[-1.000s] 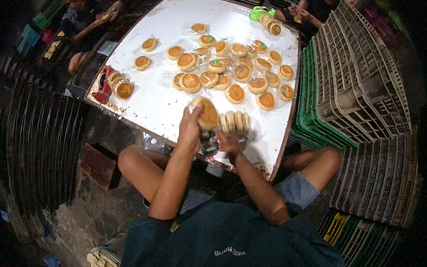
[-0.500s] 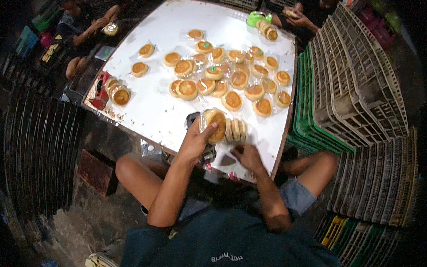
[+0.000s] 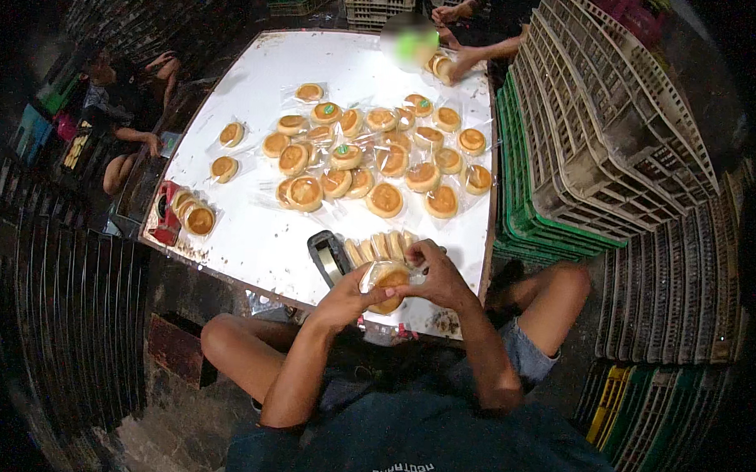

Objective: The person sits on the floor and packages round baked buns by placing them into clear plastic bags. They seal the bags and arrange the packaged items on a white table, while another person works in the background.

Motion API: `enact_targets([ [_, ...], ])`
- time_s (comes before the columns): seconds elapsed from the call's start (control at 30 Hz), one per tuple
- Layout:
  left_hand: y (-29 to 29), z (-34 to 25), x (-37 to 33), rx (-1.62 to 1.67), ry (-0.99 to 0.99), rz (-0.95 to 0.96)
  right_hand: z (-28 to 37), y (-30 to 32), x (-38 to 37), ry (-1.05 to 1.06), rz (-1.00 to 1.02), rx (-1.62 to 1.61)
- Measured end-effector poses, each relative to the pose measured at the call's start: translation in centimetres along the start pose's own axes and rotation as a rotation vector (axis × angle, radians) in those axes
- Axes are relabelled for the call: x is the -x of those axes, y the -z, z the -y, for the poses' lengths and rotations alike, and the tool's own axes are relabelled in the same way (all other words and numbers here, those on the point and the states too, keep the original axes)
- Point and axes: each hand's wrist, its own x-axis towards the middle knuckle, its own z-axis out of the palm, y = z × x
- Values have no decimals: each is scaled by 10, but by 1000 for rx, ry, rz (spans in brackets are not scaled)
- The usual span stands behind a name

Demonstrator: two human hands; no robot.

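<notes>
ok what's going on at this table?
A seated person holds one round golden-brown bun in a clear plastic wrapper with both hands: left hand, right hand. Just beyond stands a row of unwrapped buns on edge, beside a small black device. Many wrapped buns lie across the white tabletop.

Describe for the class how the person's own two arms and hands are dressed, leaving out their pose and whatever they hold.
Both forearms are bare: no sleeves reach them, and no gloves cover the left hand or the right hand. No watch, ring or bracelet can be made out. Lower in the view the person wears a dark blue top with small pale lettering.
</notes>
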Motion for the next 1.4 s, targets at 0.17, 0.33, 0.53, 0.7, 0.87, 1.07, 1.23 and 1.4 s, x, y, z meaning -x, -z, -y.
enact_targets([
  [0.17, 6, 4, -11, 425, 55, -303, 23, 1, -2, 273, -40, 48],
  [0.33, 20, 2, -34, 162, -83, -604, -28, -6, -14, 42, -622, 131],
  [0.53, -23, 11, -117, -436, -185, -291, -93, -35, -9, -189, -233, 271],
  [0.7, -52, 36, -234, -1165, -167, -217, -85, -54, -13, -264, -97, 325],
  [0.87, -98, 64, -286, -1427, -22, -265, -91, -37, -5, -170, -323, 405],
  [1.07, 8, 100, -336, -1534, -372, -194, -116, -42, -20, -388, -233, -34],
  [1.23, 16, 57, -290, -414, -140, -219, -123, -32, -36, -571, -570, -555],
  [1.4, -39, -14, -161, 85, 114, 51, -108, 28, -27, -480, -656, -1364],
])
